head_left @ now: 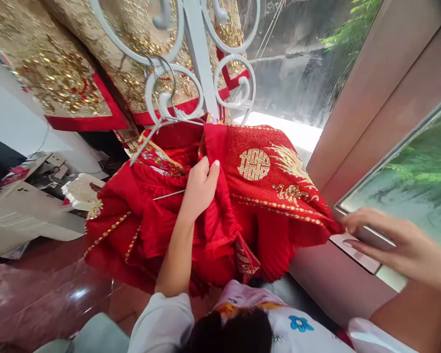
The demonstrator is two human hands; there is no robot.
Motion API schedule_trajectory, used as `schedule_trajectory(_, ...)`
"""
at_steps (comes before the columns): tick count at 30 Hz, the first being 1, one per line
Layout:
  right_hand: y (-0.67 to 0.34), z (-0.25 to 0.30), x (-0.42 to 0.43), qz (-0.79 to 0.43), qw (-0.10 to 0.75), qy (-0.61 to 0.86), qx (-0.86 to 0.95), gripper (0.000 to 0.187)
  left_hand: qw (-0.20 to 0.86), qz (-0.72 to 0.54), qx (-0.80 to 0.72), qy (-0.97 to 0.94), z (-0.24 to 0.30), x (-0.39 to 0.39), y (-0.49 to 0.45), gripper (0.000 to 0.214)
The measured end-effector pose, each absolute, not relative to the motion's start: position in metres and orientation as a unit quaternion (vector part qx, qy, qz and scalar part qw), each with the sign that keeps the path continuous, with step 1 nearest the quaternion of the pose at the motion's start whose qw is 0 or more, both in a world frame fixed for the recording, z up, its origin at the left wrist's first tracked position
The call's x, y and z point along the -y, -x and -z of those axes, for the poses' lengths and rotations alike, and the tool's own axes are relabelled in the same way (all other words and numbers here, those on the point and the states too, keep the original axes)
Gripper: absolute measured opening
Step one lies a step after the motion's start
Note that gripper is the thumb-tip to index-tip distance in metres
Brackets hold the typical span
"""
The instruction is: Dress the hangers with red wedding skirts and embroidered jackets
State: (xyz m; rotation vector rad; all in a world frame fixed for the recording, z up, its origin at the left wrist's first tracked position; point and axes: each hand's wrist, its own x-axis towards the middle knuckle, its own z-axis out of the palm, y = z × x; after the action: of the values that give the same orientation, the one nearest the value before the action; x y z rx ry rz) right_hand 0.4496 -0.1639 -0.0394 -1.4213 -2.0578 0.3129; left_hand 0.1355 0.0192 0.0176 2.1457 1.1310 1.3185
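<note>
A red skirt (250, 230) with gold embroidery and beaded borders hangs before me, its elastic waist gathered. My left hand (201, 189) grips its waist fabric near the middle, thumb pointing up. On the right, my right hand (397, 245), slightly blurred, pinches the outer edge of an embroidered panel (264, 166) and holds it stretched sideways. A thin hanger (147, 139) reaches into the left part of the waist. Its hook loops over the scrollwork of a white metal rack (196, 44). The pleated inner layers hang lower down.
Behind the rack hang gold-sequined garments (59, 73) with red borders. A glass door with a metal frame (382, 98) and a handle (380, 235) stands close by my right hand. A cluttered shelf (33, 196) is at left, above reddish floor tiles (40, 294).
</note>
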Motion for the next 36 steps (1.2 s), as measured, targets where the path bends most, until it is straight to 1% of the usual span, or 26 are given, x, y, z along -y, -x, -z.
schedule_trajectory(1, -0.449, 0.040, 0.171, -0.147, 0.281, 0.537, 0.782, 0.013, 0.185, -0.472, -0.401, -0.763, -0.017, -0.020, -0.136, 0.026)
schedule_trajectory(2, -0.448, 0.044, 0.175, -0.161, 0.273, 0.543, 0.778, 0.015, 0.182, -0.474, -0.400, -0.763, -0.017, -0.020, -0.136, 0.026)
schedule_trajectory(3, -0.446, 0.051, 0.174, -0.154, 0.285, 0.555, 0.766, 0.021, 0.179, -0.474, -0.398, -0.765, -0.017, -0.020, -0.136, 0.025)
schedule_trajectory(4, -0.443, 0.062, 0.169, -0.119, 0.321, 0.571, 0.746, 0.032, 0.176, -0.474, -0.396, -0.766, -0.016, -0.020, -0.136, 0.025)
schedule_trajectory(5, -0.440, 0.075, 0.161, -0.056, 0.377, 0.589, 0.713, 0.044, 0.174, -0.474, -0.394, -0.768, -0.016, -0.020, -0.136, 0.025)
schedule_trajectory(7, -0.435, 0.105, 0.140, 0.072, 0.485, 0.605, 0.627, 0.078, 0.173, -0.478, -0.391, -0.767, -0.015, -0.021, -0.136, 0.024)
schedule_trajectory(8, -0.433, 0.119, 0.130, 0.091, 0.507, 0.602, 0.610, 0.091, 0.173, -0.480, -0.391, -0.766, -0.015, -0.021, -0.136, 0.023)
schedule_trajectory(9, -0.431, 0.131, 0.122, 0.080, 0.506, 0.600, 0.615, 0.097, 0.172, -0.481, -0.393, -0.765, -0.014, -0.021, -0.136, 0.023)
schedule_trajectory(10, -0.428, 0.142, 0.118, 0.049, 0.487, 0.599, 0.634, 0.094, 0.170, -0.480, -0.396, -0.764, -0.014, -0.021, -0.136, 0.022)
schedule_trajectory(11, -0.424, 0.151, 0.117, 0.009, 0.454, 0.603, 0.656, 0.080, 0.168, -0.478, -0.400, -0.764, -0.014, -0.021, -0.135, 0.022)
schedule_trajectory(12, -0.420, 0.160, 0.120, -0.015, 0.423, 0.616, 0.665, 0.061, 0.166, -0.476, -0.403, -0.764, -0.014, -0.021, -0.135, 0.022)
schedule_trajectory(13, -0.415, 0.167, 0.126, -0.009, 0.409, 0.640, 0.650, 0.041, 0.164, -0.475, -0.406, -0.763, -0.015, -0.020, -0.135, 0.022)
schedule_trajectory(14, -0.410, 0.175, 0.135, 0.032, 0.419, 0.674, 0.607, 0.029, 0.164, -0.475, -0.408, -0.763, -0.015, -0.020, -0.135, 0.023)
schedule_trajectory(15, -0.406, 0.183, 0.145, 0.102, 0.450, 0.706, 0.537, 0.024, 0.163, -0.475, -0.409, -0.762, -0.016, -0.020, -0.135, 0.024)
schedule_trajectory(17, -0.400, 0.202, 0.165, 0.260, 0.506, 0.729, 0.382, 0.024, 0.159, -0.477, -0.410, -0.761, -0.016, -0.019, -0.135, 0.023)
schedule_trajectory(18, -0.396, 0.213, 0.172, 0.310, 0.511, 0.725, 0.343, 0.026, 0.157, -0.481, -0.409, -0.760, -0.015, -0.018, -0.136, 0.022)
schedule_trajectory(19, -0.391, 0.223, 0.177, 0.328, 0.502, 0.722, 0.345, 0.026, 0.158, -0.487, -0.405, -0.757, -0.014, -0.018, -0.136, 0.021)
schedule_trajectory(21, -0.375, 0.242, 0.178, 0.265, 0.464, 0.719, 0.444, 0.028, 0.176, -0.501, -0.395, -0.750, -0.011, -0.016, -0.136, 0.020)
schedule_trajectory(24, -0.335, 0.255, 0.165, 0.037, 0.412, 0.664, 0.622, 0.047, 0.198, -0.515, -0.388, -0.739, -0.008, -0.014, -0.135, 0.019)
schedule_trajectory(25, -0.323, 0.253, 0.159, -0.033, 0.387, 0.643, 0.660, 0.049, 0.196, -0.517, -0.387, -0.738, -0.008, -0.014, -0.135, 0.020)
schedule_trajectory(26, -0.315, 0.247, 0.154, -0.082, 0.362, 0.627, 0.685, 0.048, 0.195, -0.517, -0.384, -0.740, -0.009, -0.014, -0.134, 0.021)
schedule_trajectory(28, -0.310, 0.226, 0.145, -0.119, 0.341, 0.622, 0.695, 0.039, 0.218, -0.506, -0.371, -0.748, -0.013, -0.015, -0.131, 0.023)
schedule_trajectory(30, -0.320, 0.194, 0.134, -0.078, 0.401, 0.637, 0.654, 0.027, 0.262, -0.484, -0.355, -0.756, -0.017, -0.015, -0.128, 0.023)
schedule_trajectory(33, -0.341, 0.136, 0.112, 0.027, 0.554, 0.633, 0.540, 0.019, 0.280, -0.474, -0.345, -0.760, -0.019, -0.014, -0.126, 0.023)
schedule_trajectory(34, -0.344, 0.117, 0.102, 0.055, 0.584, 0.622, 0.518, 0.018, 0.270, -0.478, -0.346, -0.761, -0.018, -0.014, -0.125, 0.023)
schedule_trajectory(36, -0.342, 0.084, 0.079, 0.085, 0.613, 0.587, 0.522, 0.019, 0.242, -0.483, -0.351, -0.765, -0.015, -0.013, -0.125, 0.025)
